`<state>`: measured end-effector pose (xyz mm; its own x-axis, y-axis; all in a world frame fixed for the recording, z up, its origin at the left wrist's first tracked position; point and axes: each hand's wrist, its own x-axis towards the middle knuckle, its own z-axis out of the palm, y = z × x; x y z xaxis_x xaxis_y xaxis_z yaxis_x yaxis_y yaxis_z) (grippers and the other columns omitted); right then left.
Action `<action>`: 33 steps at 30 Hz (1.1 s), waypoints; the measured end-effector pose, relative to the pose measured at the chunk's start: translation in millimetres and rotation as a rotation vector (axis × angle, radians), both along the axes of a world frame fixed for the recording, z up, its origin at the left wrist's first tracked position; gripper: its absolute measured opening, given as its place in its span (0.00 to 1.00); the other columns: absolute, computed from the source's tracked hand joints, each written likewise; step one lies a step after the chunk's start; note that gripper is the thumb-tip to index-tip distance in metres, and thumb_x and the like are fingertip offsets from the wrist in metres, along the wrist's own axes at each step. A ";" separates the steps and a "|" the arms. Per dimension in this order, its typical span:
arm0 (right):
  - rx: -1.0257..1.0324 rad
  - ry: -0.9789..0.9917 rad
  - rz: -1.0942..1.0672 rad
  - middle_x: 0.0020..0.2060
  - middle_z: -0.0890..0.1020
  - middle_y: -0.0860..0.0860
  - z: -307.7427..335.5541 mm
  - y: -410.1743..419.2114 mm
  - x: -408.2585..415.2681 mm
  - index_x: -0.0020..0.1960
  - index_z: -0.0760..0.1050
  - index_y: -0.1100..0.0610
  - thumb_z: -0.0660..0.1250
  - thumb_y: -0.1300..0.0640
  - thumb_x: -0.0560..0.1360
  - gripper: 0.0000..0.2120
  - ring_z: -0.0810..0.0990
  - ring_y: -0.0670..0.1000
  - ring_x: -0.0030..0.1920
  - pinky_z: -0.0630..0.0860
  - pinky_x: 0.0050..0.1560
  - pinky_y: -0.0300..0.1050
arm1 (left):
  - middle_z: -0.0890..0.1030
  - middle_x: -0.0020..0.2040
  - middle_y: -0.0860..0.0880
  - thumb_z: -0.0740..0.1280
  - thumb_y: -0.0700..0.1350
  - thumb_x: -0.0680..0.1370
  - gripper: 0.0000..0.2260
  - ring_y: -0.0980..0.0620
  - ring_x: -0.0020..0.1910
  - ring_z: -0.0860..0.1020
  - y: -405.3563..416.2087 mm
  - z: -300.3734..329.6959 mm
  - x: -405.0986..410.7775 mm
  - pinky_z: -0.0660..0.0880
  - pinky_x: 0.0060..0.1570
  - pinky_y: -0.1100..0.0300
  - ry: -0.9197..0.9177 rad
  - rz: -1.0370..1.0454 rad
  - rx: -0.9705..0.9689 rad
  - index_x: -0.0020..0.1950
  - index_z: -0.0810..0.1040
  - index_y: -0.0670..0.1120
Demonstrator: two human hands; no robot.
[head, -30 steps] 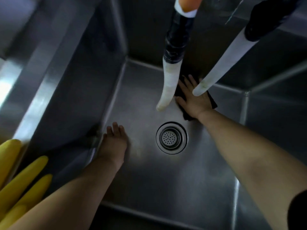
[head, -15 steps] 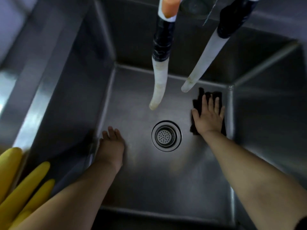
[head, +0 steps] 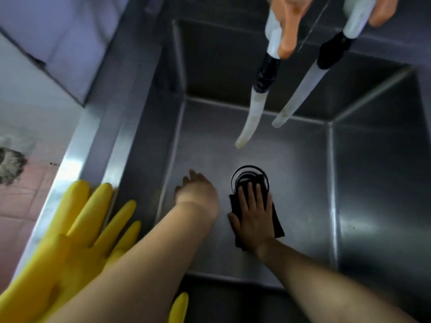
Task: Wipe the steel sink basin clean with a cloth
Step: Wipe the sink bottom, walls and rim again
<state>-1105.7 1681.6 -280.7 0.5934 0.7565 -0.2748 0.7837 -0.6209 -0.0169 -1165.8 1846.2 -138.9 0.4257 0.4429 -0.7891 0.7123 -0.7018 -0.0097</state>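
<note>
Right hand point(head: 254, 217) flat on dark cloth point(head: 276, 226) over drain point(head: 245, 174); no writing

Covering most of the dark cloth point(head: 277, 223) with the right hand point(head: 253, 219), leaving only its edges showing. Hiding the near half of the drain point(head: 250, 175) under that cloth and the fingers point(head: 249, 191). Blurring at the left hand point(head: 198, 191), its fingers too smeared to tell how they are lying. Running off the top edge: both hoses point(head: 253, 113) and the orange taps point(head: 288, 31). Getting cut by the bottom and left edges: the yellow rubber gloves point(head: 77, 229). Staying too blurred to identify: a grey fuzzy thing point(head: 10, 167) at the left edge.
</note>
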 end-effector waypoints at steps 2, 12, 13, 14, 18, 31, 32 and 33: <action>-0.028 0.030 0.096 0.77 0.48 0.58 0.5 7.3 -6.2 0.77 0.44 0.55 0.44 0.37 0.77 0.35 0.41 0.61 0.76 0.39 0.73 0.62 | 0.62 0.73 0.41 0.57 0.47 0.80 0.25 0.42 0.70 0.64 3.4 35.1 -14.7 0.60 0.68 0.47 -0.097 -0.148 0.154 0.74 0.56 0.40; 0.042 0.033 0.226 0.76 0.48 0.63 -14.1 116.2 -14.0 0.77 0.45 0.60 0.47 0.38 0.78 0.37 0.41 0.59 0.76 0.31 0.73 0.57 | 0.80 0.59 0.49 0.59 0.46 0.76 0.21 0.49 0.62 0.75 43.1 83.1 -92.9 0.52 0.72 0.56 -0.397 -0.388 0.398 0.69 0.70 0.47; 0.053 0.025 0.233 0.76 0.47 0.63 -15.3 136.3 -12.9 0.77 0.44 0.60 0.47 0.39 0.78 0.36 0.41 0.59 0.76 0.31 0.73 0.57 | 0.82 0.55 0.48 0.62 0.45 0.75 0.19 0.48 0.59 0.77 43.9 80.0 -94.6 0.53 0.72 0.57 -0.416 -0.380 0.394 0.65 0.74 0.46; 0.060 0.015 0.243 0.76 0.47 0.62 -16.2 155.0 -11.8 0.77 0.44 0.60 0.47 0.39 0.78 0.36 0.42 0.59 0.76 0.31 0.73 0.57 | 0.83 0.51 0.47 0.63 0.44 0.74 0.16 0.46 0.56 0.79 45.0 76.5 -96.1 0.54 0.71 0.57 -0.439 -0.372 0.402 0.61 0.77 0.45; 0.079 0.008 0.305 0.76 0.49 0.61 -20.4 191.1 -18.7 0.77 0.46 0.60 0.44 0.39 0.78 0.36 0.44 0.59 0.77 0.34 0.73 0.58 | 0.84 0.46 0.47 0.61 0.42 0.76 0.11 0.46 0.52 0.80 50.3 64.9 -100.6 0.53 0.68 0.59 -0.494 -0.382 0.458 0.54 0.80 0.44; 0.142 0.252 1.084 0.75 0.60 0.54 -25.7 47.1 -86.2 0.75 0.60 0.54 0.50 0.45 0.79 0.27 0.54 0.56 0.76 0.40 0.74 0.60 | 0.81 0.41 0.49 0.63 0.43 0.74 0.08 0.45 0.44 0.78 25.4 66.6 -73.0 0.68 0.51 0.54 -0.417 -0.420 0.496 0.51 0.78 0.48; 0.157 0.288 1.124 0.75 0.61 0.54 -25.7 36.4 -80.5 0.74 0.62 0.53 0.53 0.46 0.79 0.25 0.55 0.56 0.76 0.40 0.74 0.61 | 0.81 0.42 0.49 0.64 0.43 0.74 0.09 0.45 0.44 0.78 21.2 63.2 -69.8 0.69 0.50 0.54 -0.413 -0.424 0.487 0.52 0.79 0.48; 0.168 0.307 1.152 0.75 0.62 0.53 -25.5 25.7 -73.7 0.74 0.64 0.53 0.56 0.47 0.79 0.24 0.55 0.55 0.76 0.41 0.73 0.62 | 0.82 0.42 0.50 0.64 0.43 0.73 0.10 0.45 0.43 0.78 16.7 60.2 -65.6 0.69 0.49 0.55 -0.412 -0.429 0.481 0.53 0.79 0.48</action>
